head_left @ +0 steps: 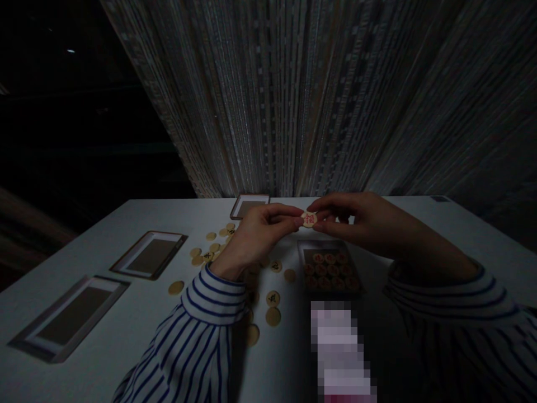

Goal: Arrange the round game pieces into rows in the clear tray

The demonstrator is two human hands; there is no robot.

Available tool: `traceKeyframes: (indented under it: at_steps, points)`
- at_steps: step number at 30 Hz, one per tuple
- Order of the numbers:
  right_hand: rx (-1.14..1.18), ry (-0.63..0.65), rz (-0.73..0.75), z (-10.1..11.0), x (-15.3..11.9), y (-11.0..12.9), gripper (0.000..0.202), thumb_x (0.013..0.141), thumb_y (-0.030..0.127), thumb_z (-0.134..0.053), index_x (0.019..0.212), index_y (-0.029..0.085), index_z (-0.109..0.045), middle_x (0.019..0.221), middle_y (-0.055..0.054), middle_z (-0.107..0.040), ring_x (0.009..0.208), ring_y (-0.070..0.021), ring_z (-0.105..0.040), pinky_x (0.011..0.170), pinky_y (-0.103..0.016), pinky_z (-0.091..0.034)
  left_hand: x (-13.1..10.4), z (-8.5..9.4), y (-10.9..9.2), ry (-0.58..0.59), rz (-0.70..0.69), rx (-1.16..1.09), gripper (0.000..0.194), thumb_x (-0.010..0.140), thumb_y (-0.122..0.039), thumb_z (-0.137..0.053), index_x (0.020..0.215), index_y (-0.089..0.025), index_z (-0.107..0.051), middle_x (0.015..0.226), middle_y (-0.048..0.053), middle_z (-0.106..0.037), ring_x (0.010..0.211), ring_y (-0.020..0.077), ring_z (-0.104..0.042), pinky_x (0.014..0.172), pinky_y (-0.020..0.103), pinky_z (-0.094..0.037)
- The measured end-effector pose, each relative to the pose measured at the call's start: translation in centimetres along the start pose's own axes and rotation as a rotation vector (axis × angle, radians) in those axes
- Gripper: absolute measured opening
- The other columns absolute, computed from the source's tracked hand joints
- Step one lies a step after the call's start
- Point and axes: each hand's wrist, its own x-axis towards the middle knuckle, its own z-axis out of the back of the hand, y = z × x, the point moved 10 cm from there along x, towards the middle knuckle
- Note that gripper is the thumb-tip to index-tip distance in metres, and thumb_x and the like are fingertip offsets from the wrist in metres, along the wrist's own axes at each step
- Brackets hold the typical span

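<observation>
Between my two hands, above the table, is a round Chinese chess piece (pixel 309 219) with a red character facing me. My left hand (pixel 268 226) pinches its left edge between thumb and finger. From the other side, my right hand (pixel 352 221) grips the right edge with thumb and fingertips. Just below my right hand stands a clear box (pixel 301 263) holding rows of red-marked pieces (pixel 331 270). Loose pale pieces (pixel 273 317) lie around and under my left forearm, some with black characters (pixel 273 298) up, others blank side up. My left arm hides part of that pile.
On the left of the white table (pixel 146 330) lie two shallow rectangular trays or lids, one nearer (pixel 69 319) and one farther (pixel 149 254). A third tray (pixel 250 206) is at the back edge. Behind hangs a string curtain (pixel 289 101). A pixelated patch covers the lower middle.
</observation>
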Motion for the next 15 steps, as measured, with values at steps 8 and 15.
traceKeyframes:
  at_steps: [8, 15]
  points:
    - [-0.094, 0.013, 0.025, -0.12, 0.04, -0.2, 0.029, 0.078, 0.039, -0.056, 0.099, 0.022, -0.066, 0.079, -0.001, -0.066, 0.07, -0.0143, -0.059, 0.062, -0.026, -0.042, 0.11, 0.05, 0.53, -0.023, 0.01, 0.02, 0.022, 0.067, -0.027, -0.072, 0.083, -0.013, -0.069, 0.085, 0.005, -0.071, 0.083, 0.0166, -0.063, 0.081, 0.031, -0.047]
    - [-0.164, 0.05, 0.073, -0.42, 0.07, 0.35, 0.03, 0.082, 0.04, -0.051, 0.103, 0.024, -0.066, 0.082, -0.001, -0.068, 0.073, -0.0144, -0.06, 0.063, -0.025, -0.041, 0.19, -0.23, 1.03, -0.028, 0.035, 0.008, 0.025, 0.066, -0.028, -0.073, 0.084, -0.012, -0.069, 0.083, 0.006, -0.071, 0.085, 0.0178, -0.063, 0.082, 0.031, -0.047]
